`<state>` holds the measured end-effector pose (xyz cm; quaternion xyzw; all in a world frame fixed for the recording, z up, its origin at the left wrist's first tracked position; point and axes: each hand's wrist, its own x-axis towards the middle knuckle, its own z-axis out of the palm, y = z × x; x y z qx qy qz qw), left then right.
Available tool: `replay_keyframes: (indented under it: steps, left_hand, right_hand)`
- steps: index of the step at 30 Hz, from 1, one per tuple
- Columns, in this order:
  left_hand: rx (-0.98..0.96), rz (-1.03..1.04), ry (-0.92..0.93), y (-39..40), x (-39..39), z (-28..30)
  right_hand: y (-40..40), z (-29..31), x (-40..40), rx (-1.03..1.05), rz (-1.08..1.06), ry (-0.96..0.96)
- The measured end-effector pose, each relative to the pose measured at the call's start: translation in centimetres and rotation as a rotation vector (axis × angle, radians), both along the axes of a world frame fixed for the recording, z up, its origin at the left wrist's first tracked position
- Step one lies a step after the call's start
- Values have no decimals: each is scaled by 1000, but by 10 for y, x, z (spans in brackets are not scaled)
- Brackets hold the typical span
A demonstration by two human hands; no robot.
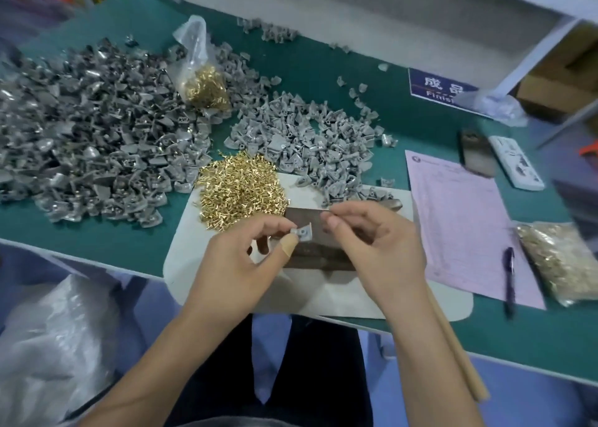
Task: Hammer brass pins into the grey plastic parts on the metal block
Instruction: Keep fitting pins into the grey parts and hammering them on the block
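Head view: your left hand (238, 258) pinches a small grey part (302, 233) between thumb and fingertips, holding it just above the metal block (310, 252). A plaster wraps the thumb tip. Your right hand (372, 245) has its fingers curled, thumb and forefinger pressed together beside the part; it seems to pinch a pin, but that is too small to tell. A wooden handle (459, 349) runs from under your right wrist toward you, past the table (97, 239) edge, and a dark metal head shows beyond your right fingers.

The block lies on a white mat (323, 294) at the front of the green table. A loose heap of brass pins (241, 190) sits on the mat's far left corner, just beyond your left hand. Behind it lies a pile of light grey parts (307, 138), and to the left a larger pile of darker parts (84, 129). A clear bag (197, 71) with more pins stands between the two piles.

To the right lies a pink sheet (462, 219) with a pen (509, 281) on it, and beside that another bag of pins (559, 261).
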<state>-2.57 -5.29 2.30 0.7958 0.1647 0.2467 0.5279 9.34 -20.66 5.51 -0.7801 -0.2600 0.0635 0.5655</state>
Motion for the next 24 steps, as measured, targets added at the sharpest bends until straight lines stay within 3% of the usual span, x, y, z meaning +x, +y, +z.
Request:
replay_keyframes:
  steps: [3, 7, 14, 24]
  left_hand:
    - [223, -25, 39, -4, 13, 3]
    - [375, -57, 136, -7, 25, 6]
    - [443, -57, 208, -6, 28, 6]
    - [508, -51, 224, -7, 28, 11]
  right_hand:
    - [-11, -2, -1, -75, -17, -102]
    - [-13, -8, 0, -153, -17, -190]
    - [-7, -8, 0, -290, 17, -237]
    - [-8, 5, 4, -391, 110, -164]
